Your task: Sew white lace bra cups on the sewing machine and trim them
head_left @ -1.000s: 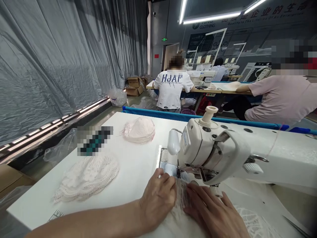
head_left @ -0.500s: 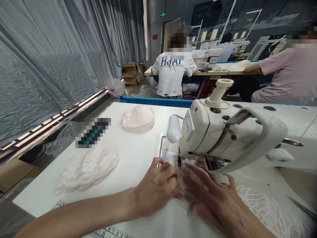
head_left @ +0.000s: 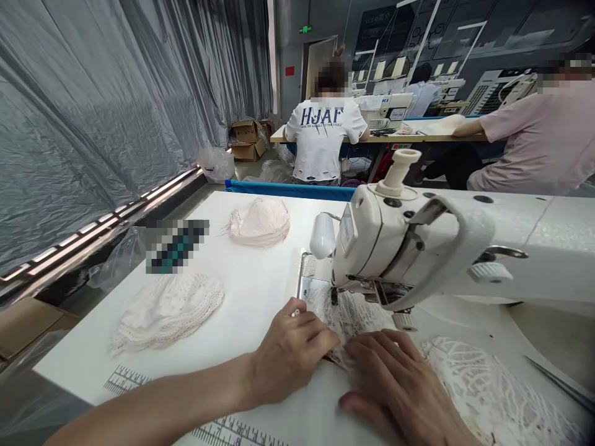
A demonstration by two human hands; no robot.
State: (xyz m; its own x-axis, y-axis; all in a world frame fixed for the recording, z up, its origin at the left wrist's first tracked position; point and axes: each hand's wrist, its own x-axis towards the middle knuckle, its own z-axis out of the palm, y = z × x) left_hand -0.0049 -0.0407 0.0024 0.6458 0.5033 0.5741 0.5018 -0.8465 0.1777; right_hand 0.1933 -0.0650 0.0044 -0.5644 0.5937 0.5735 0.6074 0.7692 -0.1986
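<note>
A piece of white lace (head_left: 360, 313) lies under the needle end of a white sewing machine (head_left: 372, 229). Curled fingers of my left hand (head_left: 295, 347) grip its near edge, just in front of the metal needle plate (head_left: 312, 286). A small shiny bit shows by the left index finger; I cannot make out what it is. My right hand (head_left: 395, 375) rests on the lace to the right, palm down, fingers stretched forward and thumb apart. More white lace (head_left: 493, 384) spreads over the table beside the right hand.
On the white table (head_left: 260, 279) lie a stack of lace pieces (head_left: 171, 310), pale pink pieces (head_left: 260, 221) and a blurred dark item (head_left: 179, 246). Printed rulers (head_left: 232, 432) mark the near edge. Tweezers (head_left: 558, 381) lie far right. Two co-workers (head_left: 325, 136) sit ahead.
My right hand has drawn back toward me and settled flatter, uncovering more lace by the needle. My left hand keeps nearly the same place. The view has shifted slightly to the right.
</note>
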